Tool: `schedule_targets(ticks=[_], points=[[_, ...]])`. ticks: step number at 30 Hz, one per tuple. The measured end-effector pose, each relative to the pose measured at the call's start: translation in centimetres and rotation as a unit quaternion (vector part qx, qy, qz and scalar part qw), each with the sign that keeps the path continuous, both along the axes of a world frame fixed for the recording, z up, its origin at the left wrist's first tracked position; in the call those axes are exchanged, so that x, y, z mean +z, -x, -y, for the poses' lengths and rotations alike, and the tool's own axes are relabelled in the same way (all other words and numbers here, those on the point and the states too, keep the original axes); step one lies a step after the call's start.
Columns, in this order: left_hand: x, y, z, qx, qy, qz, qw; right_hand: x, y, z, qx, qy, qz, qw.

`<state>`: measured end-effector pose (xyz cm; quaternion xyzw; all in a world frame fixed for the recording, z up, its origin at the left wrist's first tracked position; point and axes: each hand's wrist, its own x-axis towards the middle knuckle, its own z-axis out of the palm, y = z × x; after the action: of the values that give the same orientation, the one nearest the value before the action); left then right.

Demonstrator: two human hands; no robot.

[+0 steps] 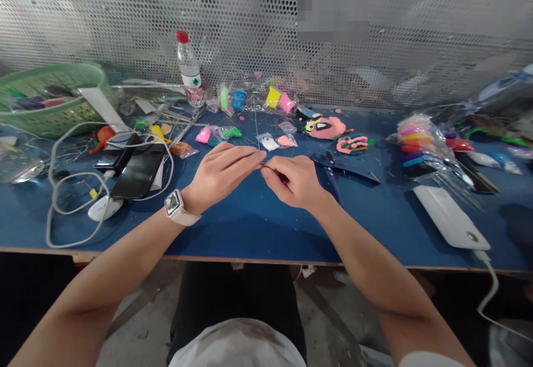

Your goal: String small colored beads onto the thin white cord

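Observation:
My left hand [227, 171], with a watch [174, 202] on its wrist, has its fingers together and stretched toward my right hand. My right hand [295, 181] is curled, thumb pressed against the forefinger. The fingertips of both hands meet over the blue table [258, 225], around something small and dark that I cannot make out. Just beyond them lie small bags of white clay [268, 142] and light pink clay [286, 140]. To the right are a pink clay figure with a big eye [328, 127], an orange and green clay piece [353, 144] and a dark, long-bladed tool [353, 173].
A green basket [94, 78], phone [140, 171] and looped white cable [50, 206] occupy the left. A red-capped bottle [190, 70] stands by the perforated metal panel [241, 23]. Rightward lie bagged coloured clays [416, 142] and a white power bank [452, 217].

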<state>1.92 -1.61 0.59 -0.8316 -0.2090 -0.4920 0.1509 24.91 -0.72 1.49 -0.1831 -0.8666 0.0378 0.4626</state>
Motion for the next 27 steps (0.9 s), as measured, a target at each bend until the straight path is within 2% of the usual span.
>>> schedule_targets(ticks=[5,9,11,13,17,21,24,27], points=[[0.1,-0.1,0.3,0.006,0.021,0.016,1.000,-0.1,0.4,0.4,0.015,0.099,-0.072,0.992],[0.2,-0.6,0.5,0.023,0.019,0.048,0.998,0.0,0.7,0.6,0.014,0.207,-0.150,0.967],[0.2,-0.7,0.4,0.028,0.011,0.061,0.998,0.3,0.7,0.5,0.051,0.272,-0.167,0.946],[0.3,-0.7,0.3,0.030,0.011,0.065,0.997,0.9,0.3,0.1,0.116,0.361,-0.168,0.910],[0.5,-0.4,0.3,0.028,0.017,0.058,0.998,1.9,-0.7,-1.0,0.209,0.547,-0.120,0.801],[0.4,-0.2,0.2,0.011,0.036,0.041,0.998,1.9,-1.3,-1.6,0.268,0.639,-0.070,0.718],[0.3,0.0,0.2,-0.003,0.053,0.039,0.998,1.5,-1.3,-1.6,0.304,0.670,-0.068,0.675],[0.2,0.0,0.2,0.005,0.060,0.031,0.998,1.2,-1.1,-1.6,0.313,0.677,-0.076,0.661]])
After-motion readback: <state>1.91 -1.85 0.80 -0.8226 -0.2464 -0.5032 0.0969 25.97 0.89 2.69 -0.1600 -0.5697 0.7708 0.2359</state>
